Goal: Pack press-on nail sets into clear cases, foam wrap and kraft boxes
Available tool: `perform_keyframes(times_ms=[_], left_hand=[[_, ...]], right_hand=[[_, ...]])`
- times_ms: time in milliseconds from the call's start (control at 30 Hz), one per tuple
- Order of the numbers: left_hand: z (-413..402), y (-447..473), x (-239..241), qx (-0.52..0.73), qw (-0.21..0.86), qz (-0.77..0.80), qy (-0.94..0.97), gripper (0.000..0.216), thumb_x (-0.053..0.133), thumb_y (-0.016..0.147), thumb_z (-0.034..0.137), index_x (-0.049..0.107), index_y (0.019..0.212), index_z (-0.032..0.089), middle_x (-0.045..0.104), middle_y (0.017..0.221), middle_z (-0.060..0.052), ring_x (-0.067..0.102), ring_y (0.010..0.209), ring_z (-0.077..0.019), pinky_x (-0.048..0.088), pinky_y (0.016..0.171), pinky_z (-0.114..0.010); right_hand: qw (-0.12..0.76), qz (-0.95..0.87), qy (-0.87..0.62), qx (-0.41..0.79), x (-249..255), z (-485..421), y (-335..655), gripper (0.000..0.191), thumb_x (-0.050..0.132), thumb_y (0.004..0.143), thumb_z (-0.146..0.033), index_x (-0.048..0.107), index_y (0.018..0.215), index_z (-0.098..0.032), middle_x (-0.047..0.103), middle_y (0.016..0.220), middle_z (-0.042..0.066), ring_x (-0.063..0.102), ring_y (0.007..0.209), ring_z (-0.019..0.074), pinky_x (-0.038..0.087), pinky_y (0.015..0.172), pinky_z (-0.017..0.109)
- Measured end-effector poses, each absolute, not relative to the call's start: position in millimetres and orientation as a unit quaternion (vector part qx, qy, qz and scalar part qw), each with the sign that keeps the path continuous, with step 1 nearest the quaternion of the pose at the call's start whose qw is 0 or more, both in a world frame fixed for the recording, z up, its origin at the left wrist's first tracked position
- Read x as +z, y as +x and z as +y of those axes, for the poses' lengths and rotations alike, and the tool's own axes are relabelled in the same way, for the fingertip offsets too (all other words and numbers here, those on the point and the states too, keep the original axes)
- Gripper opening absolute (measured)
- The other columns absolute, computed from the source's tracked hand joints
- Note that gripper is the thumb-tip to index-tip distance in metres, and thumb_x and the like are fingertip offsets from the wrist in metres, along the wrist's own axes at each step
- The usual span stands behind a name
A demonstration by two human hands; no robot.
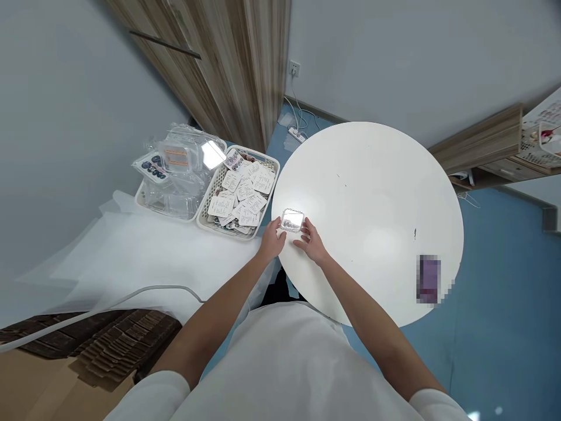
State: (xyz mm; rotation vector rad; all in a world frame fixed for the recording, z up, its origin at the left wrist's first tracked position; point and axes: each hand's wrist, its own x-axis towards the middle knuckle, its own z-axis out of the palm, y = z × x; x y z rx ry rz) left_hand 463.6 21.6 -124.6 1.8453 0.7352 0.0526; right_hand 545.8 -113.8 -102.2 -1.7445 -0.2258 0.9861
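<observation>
A small clear plastic case [292,220] with a card inside lies on the left part of the round white table [372,204]. My left hand [272,240] grips its left edge with curled fingers. My right hand [312,241] touches the case's right near edge, fingers bent and pressed on it. Both forearms reach forward from my white sleeves.
A white basket [205,217] of several printed cards sits left of the table on a white sheet, next to a basket of clear plastic cases [175,169]. A blurred purple object [429,279] lies at the table's right edge. Brown cardboard pieces [114,339] lie at the lower left.
</observation>
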Motion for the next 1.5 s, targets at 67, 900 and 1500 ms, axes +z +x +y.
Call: perform_keyframes(times_ms=[67, 900, 1500], left_hand=[[20.7, 462.8, -123.4, 0.022, 0.551, 0.308, 0.776, 0.051, 0.046, 0.078, 0.023, 0.034, 0.128, 0.018, 0.045, 0.119, -0.011, 0.046, 0.107, -0.0204, 0.04, 0.088, -0.035], [-56.1, 375.3, -90.1, 0.107, 0.513, 0.417, 0.742, 0.048, 0.051, 0.077, 0.028, 0.039, 0.123, 0.021, 0.044, 0.122, -0.01, 0.043, 0.113, -0.0234, 0.043, 0.086, -0.037], [-51.1, 240.8, -75.9, 0.129, 0.507, 0.56, 0.642, 0.058, 0.057, 0.071, 0.043, 0.041, 0.122, 0.021, 0.041, 0.131, -0.012, 0.043, 0.116, -0.0272, 0.04, 0.088, -0.038]], right_hand=[[0.534, -0.102, -0.729, 0.416, -102.2, -114.8, 544.8, 0.09, 0.067, 0.061, -0.028, 0.014, 0.134, -0.038, 0.024, 0.136, 0.001, 0.032, 0.12, 0.0196, 0.033, 0.097, 0.04], [0.533, -0.145, -0.7, 0.453, -66.9, -220.0, 480.0, 0.067, 0.061, 0.065, -0.032, 0.033, 0.126, -0.032, 0.036, 0.128, 0.007, 0.052, 0.096, 0.0174, 0.047, 0.079, 0.037], [0.376, -0.341, -0.679, 0.53, -76.3, -166.7, 444.6, 0.038, 0.056, 0.068, -0.033, 0.055, 0.103, -0.019, 0.058, 0.094, 0.006, 0.056, 0.073, 0.0153, 0.048, 0.067, 0.034]])
